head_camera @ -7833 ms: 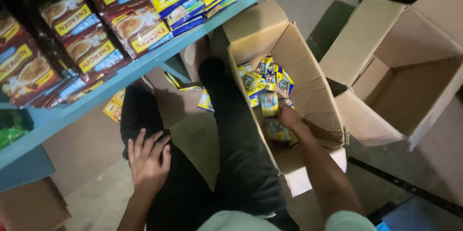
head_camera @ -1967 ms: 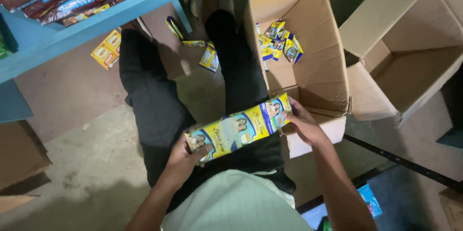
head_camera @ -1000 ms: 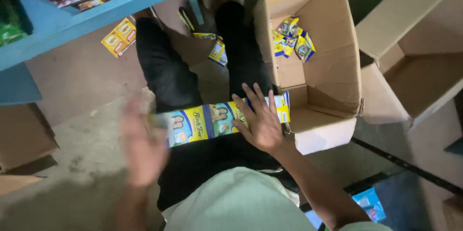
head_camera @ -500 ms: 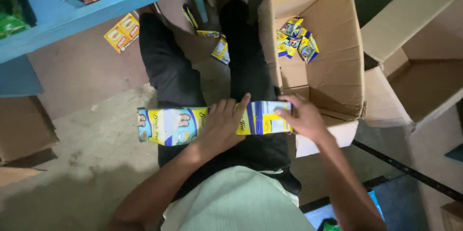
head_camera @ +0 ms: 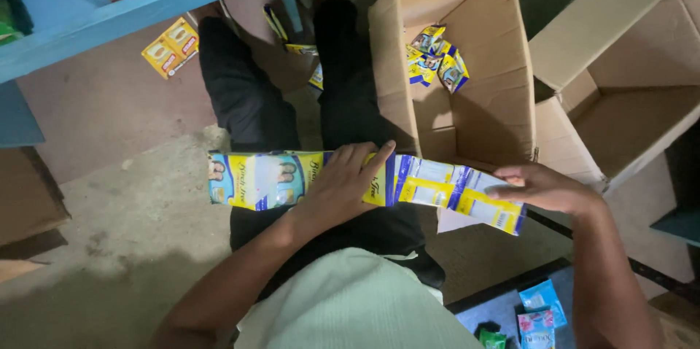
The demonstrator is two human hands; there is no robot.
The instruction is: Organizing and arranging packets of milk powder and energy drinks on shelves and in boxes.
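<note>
We see a dim indoor scene, lit unevenly from above. The open cardboard box (head_camera: pixel 467 64) and the strip of yellow and blue packets (head_camera: pixel 364 185) catch the most light, while the floor (head_camera: pixel 109 261) at lower left sinks into shadow. Dark trousers (head_camera: pixel 248 101) lose all detail. Focus holds reasonably sharp; corners darken slightly.
</note>
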